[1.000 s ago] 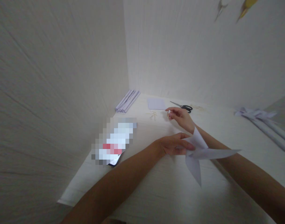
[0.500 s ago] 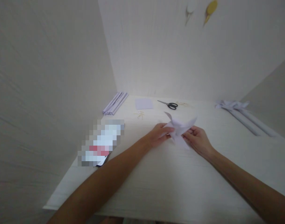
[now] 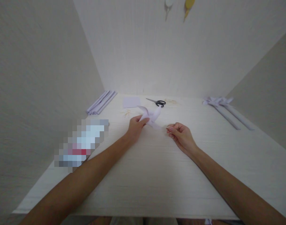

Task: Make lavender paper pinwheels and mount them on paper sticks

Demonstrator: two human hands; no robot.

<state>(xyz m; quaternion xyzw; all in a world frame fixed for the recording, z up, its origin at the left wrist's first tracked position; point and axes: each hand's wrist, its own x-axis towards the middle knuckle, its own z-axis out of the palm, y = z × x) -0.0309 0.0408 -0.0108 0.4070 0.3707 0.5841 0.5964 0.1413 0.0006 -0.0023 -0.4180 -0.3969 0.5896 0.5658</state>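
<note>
A pale lilac paper pinwheel point(image 3: 152, 116) with curled blades is pinched between the thumb and fingers of my left hand point(image 3: 135, 127), above the middle of the table. To its right, apart from the paper, my right hand point(image 3: 180, 134) has its fingertips pressed together. A tiny pale thing seems to show at those fingertips, too small to name. Just behind the pinwheel lie black-handled scissors point(image 3: 160, 103). A flat lilac paper square point(image 3: 131, 102) is to their left, with several thin pale sticks or strips point(image 3: 126, 113) in front of it.
Several rolled paper tubes point(image 3: 102, 103) lie at the back left. A blurred-out phone-like device point(image 3: 86, 140) is by my left forearm. At the right, two paper tubes point(image 3: 227, 116) lie with folded paper point(image 3: 218, 100) at their far ends. More thin pale pieces point(image 3: 171, 101) lie near the scissors.
My right hand has let go of the pinwheel and drawn away from it to the right. The left hand still holds the pinwheel. The whole view has shifted.
</note>
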